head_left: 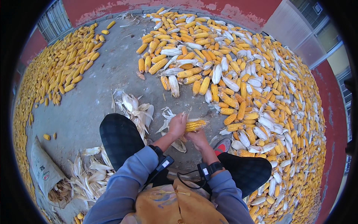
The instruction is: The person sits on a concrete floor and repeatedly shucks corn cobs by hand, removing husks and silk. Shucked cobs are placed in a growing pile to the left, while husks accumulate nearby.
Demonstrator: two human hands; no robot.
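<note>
Between my knees, my left hand (178, 124) grips the left end of a yellow corn cob (195, 125), thumb upward by some thin husk. The cob lies sideways, its kernels bare towards its right end. My right hand (196, 137) is closed around the underside of the same cob, or husk hanging from it; the fingers are partly hidden. Pale dry husks (137, 112) lie on the ground beyond my left knee, and more husk lies below and left of my hands. A large pile of corn cobs (243, 92), some still in white husks, spreads ahead and to the right.
A second pile of bare yellow cobs (64, 61) runs along the left. At lower left a woven sack (46, 168) lies with husk in its mouth, beside a heap of loose husks (92, 173). A red wall (167, 8) stands behind the piles.
</note>
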